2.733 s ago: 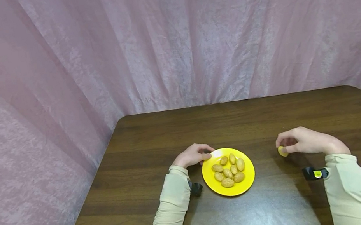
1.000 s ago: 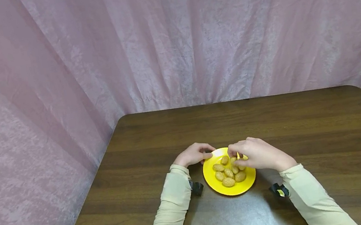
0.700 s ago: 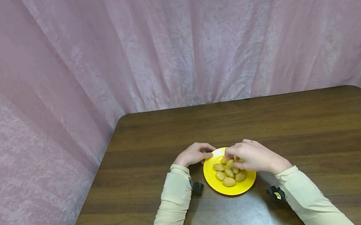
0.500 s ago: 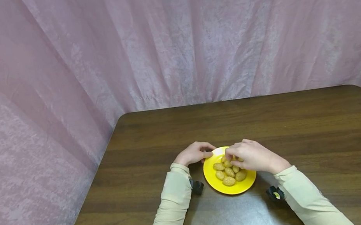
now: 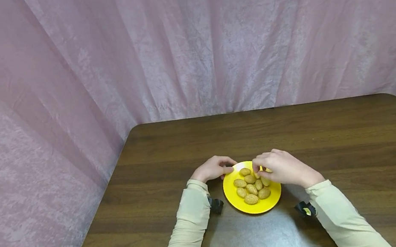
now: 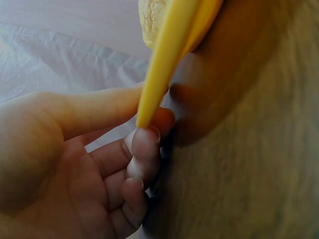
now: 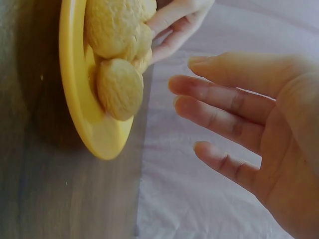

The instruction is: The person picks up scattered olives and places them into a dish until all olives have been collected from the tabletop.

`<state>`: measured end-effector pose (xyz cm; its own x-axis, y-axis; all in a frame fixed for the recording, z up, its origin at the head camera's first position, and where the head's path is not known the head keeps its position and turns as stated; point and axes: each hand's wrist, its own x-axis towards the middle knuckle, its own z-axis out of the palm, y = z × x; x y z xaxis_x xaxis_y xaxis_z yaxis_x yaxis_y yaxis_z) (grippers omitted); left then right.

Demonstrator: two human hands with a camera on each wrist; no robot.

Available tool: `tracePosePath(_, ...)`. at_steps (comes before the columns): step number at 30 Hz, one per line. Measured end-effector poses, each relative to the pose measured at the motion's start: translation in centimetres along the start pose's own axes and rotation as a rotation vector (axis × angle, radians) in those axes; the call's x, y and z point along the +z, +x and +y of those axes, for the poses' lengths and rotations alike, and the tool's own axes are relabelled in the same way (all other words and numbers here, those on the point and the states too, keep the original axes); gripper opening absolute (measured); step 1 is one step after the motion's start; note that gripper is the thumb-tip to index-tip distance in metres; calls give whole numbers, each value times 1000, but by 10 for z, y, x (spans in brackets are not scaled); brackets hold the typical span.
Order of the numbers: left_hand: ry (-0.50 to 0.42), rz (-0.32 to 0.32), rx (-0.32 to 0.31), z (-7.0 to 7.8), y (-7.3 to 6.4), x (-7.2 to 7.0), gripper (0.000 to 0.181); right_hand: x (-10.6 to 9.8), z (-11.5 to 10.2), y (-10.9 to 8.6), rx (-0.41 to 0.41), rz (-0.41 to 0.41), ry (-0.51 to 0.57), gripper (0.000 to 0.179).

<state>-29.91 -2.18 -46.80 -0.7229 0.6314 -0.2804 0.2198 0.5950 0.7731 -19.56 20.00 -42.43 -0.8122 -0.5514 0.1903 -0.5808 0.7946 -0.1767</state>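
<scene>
A round yellow plate (image 5: 238, 206) lies on the wooden table with several tan, wrinkled walnuts (image 5: 250, 199) grouped in its middle. My left hand (image 5: 211, 170) pinches the plate's far left rim; in the left wrist view the thumb lies along one side of the yellow edge and the fingers curl under it. My right hand (image 5: 284, 168) is over the plate's far right part, partly covering the walnuts there. In the right wrist view its thumb and fingers (image 7: 219, 117) are spread apart with nothing between them, a short way from a walnut (image 7: 119, 89).
The brown wooden table (image 5: 149, 157) reaches well past the plate on both sides. Behind it and along the left hangs a pink velvet curtain (image 5: 172, 58). A black wrist camera (image 5: 305, 209) sits at the right wrist, another (image 5: 216, 206) at the left.
My right hand came from the right with a walnut, set it among the others on the plate and let go, then drew back slightly to the right. My left hand stays on the rim.
</scene>
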Motion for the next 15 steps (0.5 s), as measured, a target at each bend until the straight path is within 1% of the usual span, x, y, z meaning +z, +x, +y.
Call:
tracePosePath(4, 10, 4, -3, 1, 1, 0, 28, -5, 7, -3, -23, 22, 53, 8)
tracePosePath(7, 14, 7, -5, 1, 1, 0, 28, -10, 12, -5, -31, 39, 84, 9)
tracePosePath(15, 16, 13, -5, -1, 0, 2, 27, -19, 19, -12, 40, 70, 71, 9)
